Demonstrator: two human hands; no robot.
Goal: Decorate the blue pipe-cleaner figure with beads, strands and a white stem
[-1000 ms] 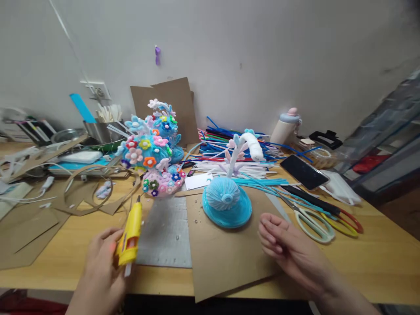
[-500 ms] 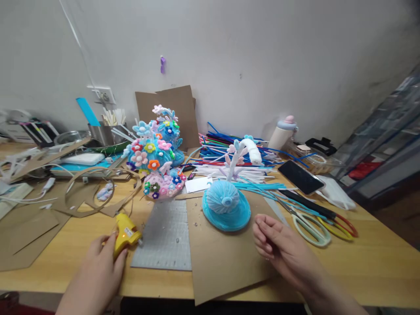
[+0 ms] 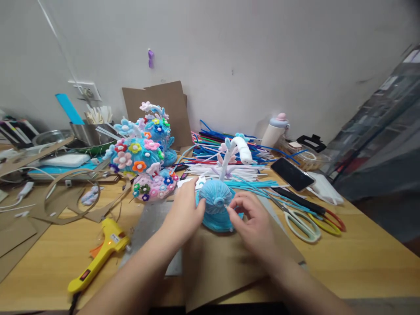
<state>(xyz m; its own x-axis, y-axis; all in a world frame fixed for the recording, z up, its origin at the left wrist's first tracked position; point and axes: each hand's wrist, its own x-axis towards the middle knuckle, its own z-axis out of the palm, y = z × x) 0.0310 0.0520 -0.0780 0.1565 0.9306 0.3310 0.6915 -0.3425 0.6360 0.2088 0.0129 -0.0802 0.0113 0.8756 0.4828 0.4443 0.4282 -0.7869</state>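
A fuzzy blue pipe-cleaner ornament (image 3: 215,195), a ribbed dome on a round base, stands on a cardboard sheet (image 3: 223,267). A white arched stem (image 3: 242,150) with small flowers rises behind the dome. My left hand (image 3: 185,205) holds the ornament's left side, thumb in front, the other fingers partly hidden. Thumb and index finger of my right hand (image 3: 251,218) pinch a tiny pale bit close to the dome's middle knob; I cannot make out what it is. A yellow hot glue gun (image 3: 106,249) lies on the table, left of my left forearm.
Scissors (image 3: 302,225), pliers (image 3: 328,223) and a phone (image 3: 293,173) lie to the right. Pipe cleaners (image 3: 210,148) are heaped behind the ornament. A flower-covered craft (image 3: 138,155) stands back left, near cardboard rings (image 3: 72,192). A bottle (image 3: 274,130) stands at the back.
My left hand has let go of the glue gun, now lying on the table, and moved right onto the ornament. My right hand has moved left to the dome. The view has shifted slightly.
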